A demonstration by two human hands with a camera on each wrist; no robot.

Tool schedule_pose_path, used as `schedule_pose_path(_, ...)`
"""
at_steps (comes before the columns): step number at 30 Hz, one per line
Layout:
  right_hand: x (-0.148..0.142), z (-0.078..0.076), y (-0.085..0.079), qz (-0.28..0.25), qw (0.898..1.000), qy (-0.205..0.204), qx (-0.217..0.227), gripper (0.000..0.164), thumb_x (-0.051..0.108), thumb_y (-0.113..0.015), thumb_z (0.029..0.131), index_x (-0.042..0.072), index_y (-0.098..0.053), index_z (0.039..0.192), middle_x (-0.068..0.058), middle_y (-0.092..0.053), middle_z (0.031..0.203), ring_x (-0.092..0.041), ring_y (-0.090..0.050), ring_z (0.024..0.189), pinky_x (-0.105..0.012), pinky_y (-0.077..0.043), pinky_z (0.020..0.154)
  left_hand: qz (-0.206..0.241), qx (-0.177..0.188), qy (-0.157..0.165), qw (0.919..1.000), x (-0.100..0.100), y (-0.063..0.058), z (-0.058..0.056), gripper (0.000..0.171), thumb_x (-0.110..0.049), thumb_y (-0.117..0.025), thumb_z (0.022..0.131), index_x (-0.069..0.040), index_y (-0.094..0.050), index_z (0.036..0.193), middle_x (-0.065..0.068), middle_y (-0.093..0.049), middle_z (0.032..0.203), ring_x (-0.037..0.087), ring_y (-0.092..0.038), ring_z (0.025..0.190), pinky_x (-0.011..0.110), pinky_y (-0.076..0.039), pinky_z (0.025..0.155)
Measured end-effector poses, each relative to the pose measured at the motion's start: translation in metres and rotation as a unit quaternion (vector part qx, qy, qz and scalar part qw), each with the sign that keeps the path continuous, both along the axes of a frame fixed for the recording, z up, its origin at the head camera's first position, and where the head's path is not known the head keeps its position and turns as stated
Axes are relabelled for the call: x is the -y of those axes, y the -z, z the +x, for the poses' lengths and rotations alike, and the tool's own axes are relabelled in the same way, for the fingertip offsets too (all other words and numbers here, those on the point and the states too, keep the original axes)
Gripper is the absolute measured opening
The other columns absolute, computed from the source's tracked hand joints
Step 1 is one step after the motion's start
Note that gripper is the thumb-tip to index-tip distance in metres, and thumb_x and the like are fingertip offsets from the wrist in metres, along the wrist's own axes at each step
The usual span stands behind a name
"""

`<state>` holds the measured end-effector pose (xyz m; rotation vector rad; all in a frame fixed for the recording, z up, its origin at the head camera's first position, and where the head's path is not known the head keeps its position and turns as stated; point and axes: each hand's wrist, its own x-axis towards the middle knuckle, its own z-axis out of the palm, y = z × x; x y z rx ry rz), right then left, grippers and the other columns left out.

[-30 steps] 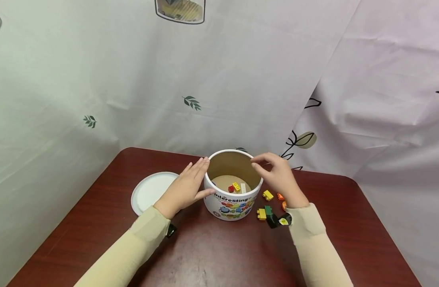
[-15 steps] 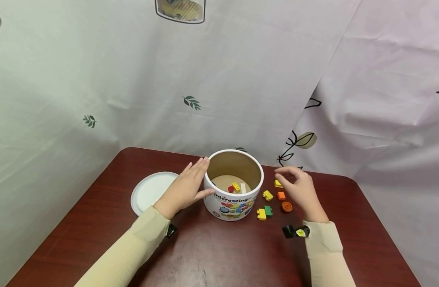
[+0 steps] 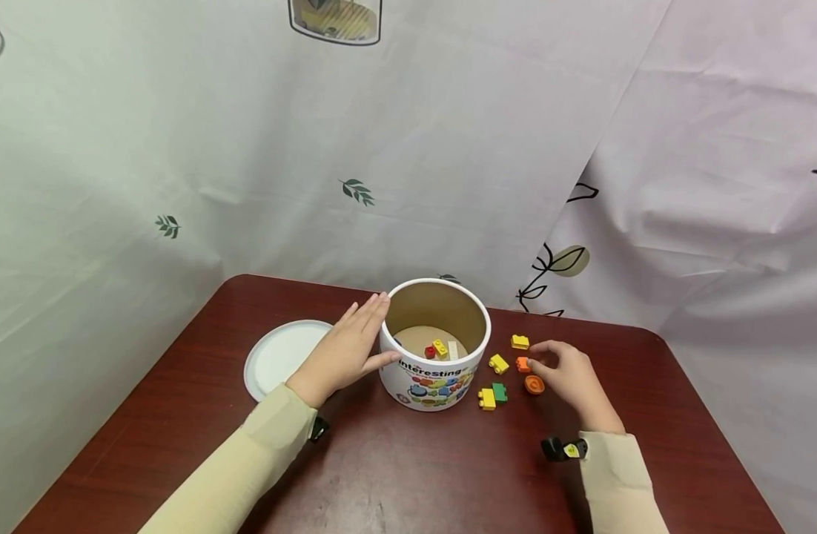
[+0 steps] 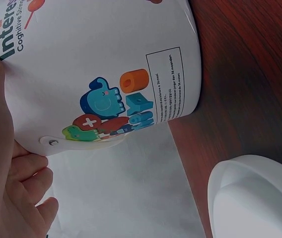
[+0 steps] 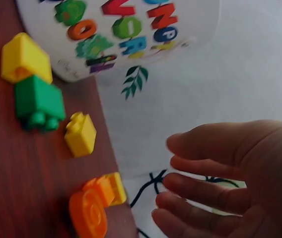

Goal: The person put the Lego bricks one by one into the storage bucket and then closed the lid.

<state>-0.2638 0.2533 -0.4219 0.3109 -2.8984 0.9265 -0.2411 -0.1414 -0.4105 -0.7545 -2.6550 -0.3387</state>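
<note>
A white round bucket (image 3: 428,382) with printed toy pictures stands at the table's middle. My left hand (image 3: 345,348) rests against its left side and rim, fingers straight; the left wrist view shows the thumb on the printed wall. Inside the bucket lie a red brick (image 3: 430,351), a yellow brick (image 3: 439,347) and a white brick (image 3: 452,350). My right hand (image 3: 569,374) hovers right beside an orange brick (image 3: 523,364), thumb and fingers parted. In the right wrist view nothing shows between its fingers. Below that brick sits a round orange piece (image 3: 534,384).
A yellow brick (image 3: 520,342) lies behind the orange one, and another yellow brick (image 3: 498,363) sits nearer the bucket. Closer to the front, a green brick (image 3: 500,393) adjoins a yellow block (image 3: 486,399). The white lid (image 3: 282,356) lies left of the bucket, partly behind the left hand.
My right hand has moved from over the bucket's right rim out to the right, then down toward the orange brick. The left hand has stayed in place.
</note>
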Motion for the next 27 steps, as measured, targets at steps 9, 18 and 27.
schedule_pose_path(9, -0.008, 0.002, 0.009, 0.032, 0.997, 0.005, 0.066, 0.037, 0.017, -0.076, 0.090, -0.007, -0.068, 0.117, -0.022, -0.069, 0.109, -0.031, -0.063, 0.092, -0.051, -0.056, 0.081, -0.001, 0.005, -0.003, 1.0000, 0.000, 0.001, 0.000, 0.091, -0.054, -0.065, 0.095, 0.007, -0.032, 0.155, 0.021, -0.033, 0.161, 0.031, -0.029, 0.151, 0.049, -0.022, 0.123)
schedule_pose_path(18, -0.009, -0.001, 0.019, 0.040, 0.992, 0.015, 0.114, 0.044, 0.020, -0.081, 0.086, -0.008, -0.067, 0.118, -0.025, -0.065, 0.114, -0.035, -0.058, 0.097, -0.055, -0.052, 0.088, -0.004, 0.008, -0.005, 0.9999, 0.000, 0.001, 0.000, 0.092, -0.055, -0.064, 0.095, 0.006, -0.031, 0.155, 0.021, -0.033, 0.161, 0.031, -0.028, 0.151, 0.049, -0.021, 0.123)
schedule_pose_path(27, -0.008, 0.001, 0.025, 0.040, 0.993, 0.020, 0.111, 0.041, 0.012, -0.080, 0.085, -0.009, -0.066, 0.116, -0.023, -0.067, 0.107, -0.033, -0.060, 0.092, -0.053, -0.053, 0.085, -0.007, 0.013, -0.006, 0.9999, 0.000, -0.001, 0.000, 0.091, -0.054, -0.063, 0.096, 0.006, -0.032, 0.155, 0.021, -0.032, 0.161, 0.031, -0.028, 0.151, 0.049, -0.021, 0.123)
